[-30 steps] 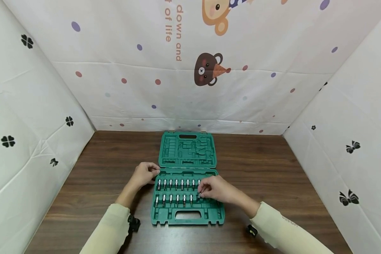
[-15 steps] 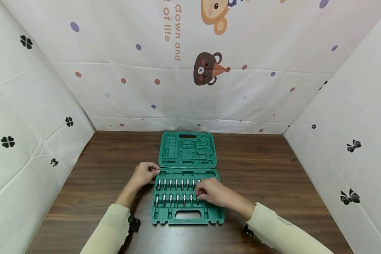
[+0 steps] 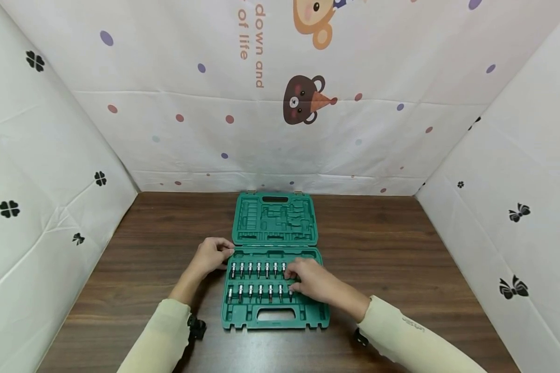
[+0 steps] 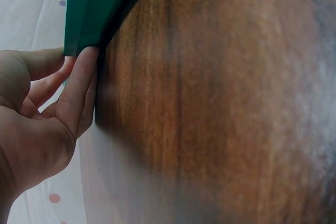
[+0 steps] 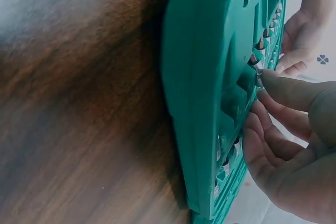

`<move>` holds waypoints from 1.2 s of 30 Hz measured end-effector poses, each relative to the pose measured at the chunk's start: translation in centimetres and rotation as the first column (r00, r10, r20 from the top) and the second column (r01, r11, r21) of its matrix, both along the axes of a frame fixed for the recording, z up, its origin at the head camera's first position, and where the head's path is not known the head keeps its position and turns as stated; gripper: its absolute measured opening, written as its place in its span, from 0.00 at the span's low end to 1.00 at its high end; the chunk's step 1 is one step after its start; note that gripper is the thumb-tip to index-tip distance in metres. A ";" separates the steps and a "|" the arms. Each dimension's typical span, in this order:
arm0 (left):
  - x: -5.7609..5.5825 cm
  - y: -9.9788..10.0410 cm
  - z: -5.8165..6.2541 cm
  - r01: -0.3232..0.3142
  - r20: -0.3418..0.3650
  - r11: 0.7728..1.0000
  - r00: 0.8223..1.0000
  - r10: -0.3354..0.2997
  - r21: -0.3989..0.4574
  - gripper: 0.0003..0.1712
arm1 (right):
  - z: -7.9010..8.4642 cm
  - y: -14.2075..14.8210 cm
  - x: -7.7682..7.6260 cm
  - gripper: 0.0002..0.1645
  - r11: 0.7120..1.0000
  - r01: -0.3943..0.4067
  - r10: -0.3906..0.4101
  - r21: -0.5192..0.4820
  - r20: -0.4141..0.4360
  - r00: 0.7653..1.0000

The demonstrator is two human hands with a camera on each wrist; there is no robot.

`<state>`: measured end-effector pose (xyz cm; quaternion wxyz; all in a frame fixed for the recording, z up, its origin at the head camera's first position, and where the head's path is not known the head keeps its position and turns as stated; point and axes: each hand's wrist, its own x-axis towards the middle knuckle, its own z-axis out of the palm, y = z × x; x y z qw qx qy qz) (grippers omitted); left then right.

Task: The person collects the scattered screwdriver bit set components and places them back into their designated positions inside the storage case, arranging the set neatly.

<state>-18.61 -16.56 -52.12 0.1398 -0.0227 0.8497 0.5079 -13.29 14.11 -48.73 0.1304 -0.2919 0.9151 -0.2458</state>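
Note:
A green socket case (image 3: pixel 288 323) lies unfolded on the table, two rows of silver bit sockets (image 3: pixel 260 290) in its lower half. My left hand (image 3: pixel 211 255) holds the case's upper left corner; the left wrist view has its thumb and fingers (image 4: pixel 80 85) on either side of the green edge. Over the right part of the rows is my right hand (image 3: pixel 315 280), thumb and fingers apart. Its thumb touches the last visible bit socket (image 5: pixel 256 65) of the front row. The right hand hides the right end of the back row.
The case's moulded lid (image 3: pixel 275 220) lies folded back toward the far wall. Brown wooden table (image 3: pixel 378 243) surrounds the case. White printed cloth (image 3: pixel 168 140) walls off the back and both sides.
My right hand has shifted slightly left and parted its thumb from its fingers. The bit socket it was pinching now lies in the front row. The left hand stays put.

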 end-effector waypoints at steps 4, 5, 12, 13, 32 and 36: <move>0.0 0.0 0.0 0.001 -0.001 1.000 1.000 -0.001 0.001 0.09 | 0.1 -0.2 -0.1 0.09 1.000 0.010 -0.010 0.016 0.014 1.000; 0.0 0.0 0.1 0.003 -0.001 1.000 1.000 -0.003 0.000 0.09 | 0.1 -0.3 -0.2 0.09 1.000 0.009 -0.010 0.016 0.016 1.000; 0.0 -0.1 0.2 -0.002 0.006 1.000 1.000 0.002 0.000 0.10 | 0.1 -0.6 -0.4 0.09 1.000 0.011 -0.011 0.012 0.019 1.000; 0.0 -0.1 0.2 -0.004 0.006 1.000 1.000 0.004 0.001 0.10 | 0.0 -0.6 -0.5 0.08 1.000 0.010 -0.010 0.010 0.017 1.000; 0.1 0.0 -0.2 -0.010 0.017 1.000 1.000 0.010 0.012 0.09 | -0.5 -0.2 -0.3 0.07 1.000 0.011 -0.010 -0.028 0.024 1.000; 0.1 0.1 -0.2 -0.011 0.020 1.000 1.000 0.011 0.015 0.09 | -0.7 -0.1 -0.2 0.07 0.999 0.023 -0.022 -0.035 0.028 0.999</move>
